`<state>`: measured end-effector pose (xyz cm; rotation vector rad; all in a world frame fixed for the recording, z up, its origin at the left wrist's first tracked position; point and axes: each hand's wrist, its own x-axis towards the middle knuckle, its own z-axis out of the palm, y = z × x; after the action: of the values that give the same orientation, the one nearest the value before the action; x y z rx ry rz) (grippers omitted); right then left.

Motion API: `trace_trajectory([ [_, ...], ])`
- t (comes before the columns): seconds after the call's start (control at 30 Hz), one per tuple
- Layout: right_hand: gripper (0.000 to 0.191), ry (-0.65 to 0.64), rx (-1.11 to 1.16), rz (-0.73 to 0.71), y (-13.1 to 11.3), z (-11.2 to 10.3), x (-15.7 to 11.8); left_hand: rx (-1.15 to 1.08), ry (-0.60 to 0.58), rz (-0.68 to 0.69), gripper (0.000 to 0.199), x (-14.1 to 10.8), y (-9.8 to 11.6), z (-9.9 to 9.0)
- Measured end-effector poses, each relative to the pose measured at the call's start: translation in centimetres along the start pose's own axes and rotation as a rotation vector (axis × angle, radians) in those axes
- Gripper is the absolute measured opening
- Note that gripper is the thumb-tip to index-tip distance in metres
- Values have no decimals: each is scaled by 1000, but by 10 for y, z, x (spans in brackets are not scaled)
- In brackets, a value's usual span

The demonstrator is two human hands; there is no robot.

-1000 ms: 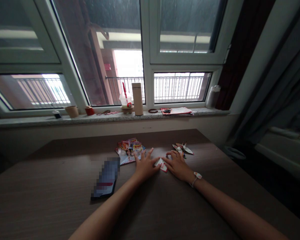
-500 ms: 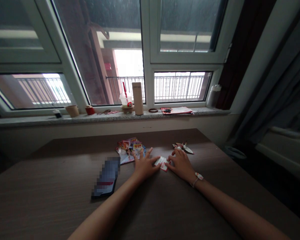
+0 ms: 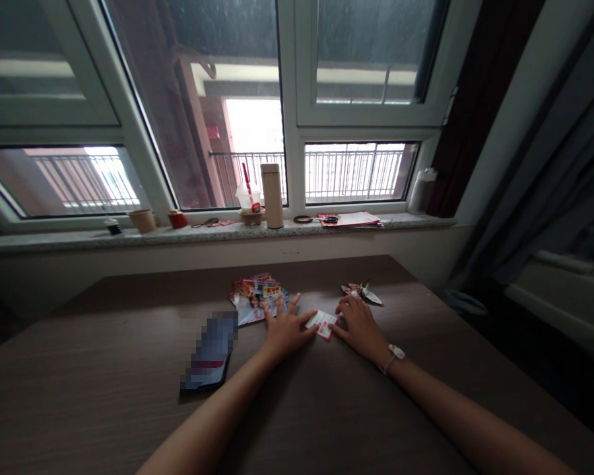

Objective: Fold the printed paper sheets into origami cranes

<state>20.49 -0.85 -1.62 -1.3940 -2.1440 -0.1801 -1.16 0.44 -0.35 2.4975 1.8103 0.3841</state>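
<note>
A small white piece of paper with red print [image 3: 323, 323] lies flat on the dark wooden table between my hands. My left hand [image 3: 286, 330] rests at its left side, fingers spread, with the thumb and index fingertip touching its edge. My right hand [image 3: 361, 328] is at its right side, fingers bent and apart, the thumb on or beside its lower right corner. Neither hand grips the paper. Colourful printed leaflets [image 3: 255, 305] lie fanned beyond my left fingers. Just past my right hand sits a folded paper piece with pointed ends [image 3: 371, 293].
A phone [image 3: 210, 353] with a blurred-out screen lies left of my left forearm. On the stone windowsill [image 3: 218, 232] stand a tan bottle [image 3: 272, 196], a plastic cup with a red straw [image 3: 248, 198], a paper cup [image 3: 142, 221], scissors [image 3: 329, 219] on papers and a grey bottle [image 3: 422, 191].
My right hand has shifted slightly right, baring more of the paper's right side. My left hand and the paper stay nearly where they were.
</note>
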Motion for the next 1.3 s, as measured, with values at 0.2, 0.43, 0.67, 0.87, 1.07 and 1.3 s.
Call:
trace_trajectory([
  [0.2,36,-175,106,-210,3,8,1,-11,13,65,45,4,-3,3],
  [0.43,36,-217,66,-150,0,6,0,46,139,169,37,0,-2,2],
  [0.67,35,-218,65,-105,-4,3,0,29,178,273,16,-4,-8,-12],
  [0.87,35,-226,68,-98,-3,3,0,-14,162,253,15,-4,-8,-16],
  [1.07,36,-206,84,-111,1,4,-2,-46,182,207,18,-5,-9,-14],
  [1.3,39,-233,122,-120,1,6,-2,-48,275,164,18,-5,-4,-3],
])
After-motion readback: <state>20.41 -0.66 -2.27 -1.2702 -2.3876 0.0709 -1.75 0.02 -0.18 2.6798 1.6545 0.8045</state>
